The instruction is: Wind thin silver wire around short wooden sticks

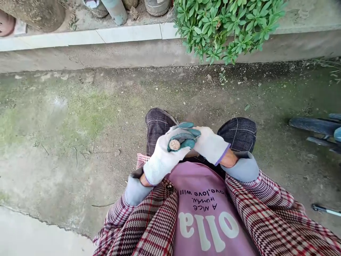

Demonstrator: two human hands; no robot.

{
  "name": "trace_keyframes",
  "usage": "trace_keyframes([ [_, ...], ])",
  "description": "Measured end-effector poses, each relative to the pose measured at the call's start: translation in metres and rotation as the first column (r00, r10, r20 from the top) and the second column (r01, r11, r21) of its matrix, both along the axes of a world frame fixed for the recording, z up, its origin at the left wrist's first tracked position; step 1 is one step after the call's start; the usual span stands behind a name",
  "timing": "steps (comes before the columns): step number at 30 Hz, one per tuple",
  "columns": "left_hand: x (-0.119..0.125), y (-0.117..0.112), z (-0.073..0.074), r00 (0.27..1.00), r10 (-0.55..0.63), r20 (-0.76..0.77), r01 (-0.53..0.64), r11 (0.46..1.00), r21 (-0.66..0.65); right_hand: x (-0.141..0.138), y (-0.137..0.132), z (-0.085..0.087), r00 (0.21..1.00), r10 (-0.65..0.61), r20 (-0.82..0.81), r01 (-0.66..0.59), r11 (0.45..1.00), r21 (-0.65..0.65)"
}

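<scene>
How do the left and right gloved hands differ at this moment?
The left hand curls around a small round tan object; the right hand holds nothing visible. The left hand shows its teal coating, the right hand mostly its white back. Both wear white knit gloves and touch at the fingertips.

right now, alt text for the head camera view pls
Two gloved hands, left hand and right hand, meet in front of a purple shirt, teal-coated fingers curled around a small round tan object. Below lies mossy concrete ground, with a leafy green plant spilling over a ledge.
</scene>
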State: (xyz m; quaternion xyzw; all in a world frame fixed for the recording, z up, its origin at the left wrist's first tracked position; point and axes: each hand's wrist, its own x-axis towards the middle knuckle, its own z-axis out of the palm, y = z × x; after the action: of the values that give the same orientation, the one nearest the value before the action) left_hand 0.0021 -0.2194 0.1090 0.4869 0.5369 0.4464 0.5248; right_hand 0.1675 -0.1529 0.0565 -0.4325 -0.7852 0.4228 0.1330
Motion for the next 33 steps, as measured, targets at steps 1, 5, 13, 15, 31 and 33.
trace_keyframes([
  [1,-0.001,0.002,0.000,0.998,0.013,0.068,-0.013,1.000,-0.004,0.002,0.000,0.000,1.000,0.008,-0.003,-0.008,1.000,-0.010],
  [5,-0.015,0.015,-0.006,0.918,0.239,0.317,-0.230,0.971,-0.066,0.022,0.003,0.004,0.994,0.037,-0.106,-0.051,0.990,-0.130],
  [13,-0.024,0.019,-0.041,0.855,0.335,0.396,-0.253,0.936,-0.245,0.026,-0.014,-0.005,0.624,-0.650,-0.433,0.081,0.606,-0.792],
  [15,-0.012,0.015,-0.051,0.884,0.345,0.315,-0.266,0.926,-0.269,0.016,-0.019,-0.009,0.492,-0.743,-0.454,0.044,0.543,-0.839],
  [31,0.015,0.010,-0.041,0.948,0.117,0.295,0.004,0.925,-0.379,0.035,-0.015,-0.002,0.581,-0.667,-0.467,0.417,0.736,-0.533],
  [33,0.015,0.010,-0.043,0.953,0.148,0.264,-0.036,0.922,-0.385,0.033,-0.015,0.000,0.568,-0.674,-0.472,0.416,0.730,-0.541],
])
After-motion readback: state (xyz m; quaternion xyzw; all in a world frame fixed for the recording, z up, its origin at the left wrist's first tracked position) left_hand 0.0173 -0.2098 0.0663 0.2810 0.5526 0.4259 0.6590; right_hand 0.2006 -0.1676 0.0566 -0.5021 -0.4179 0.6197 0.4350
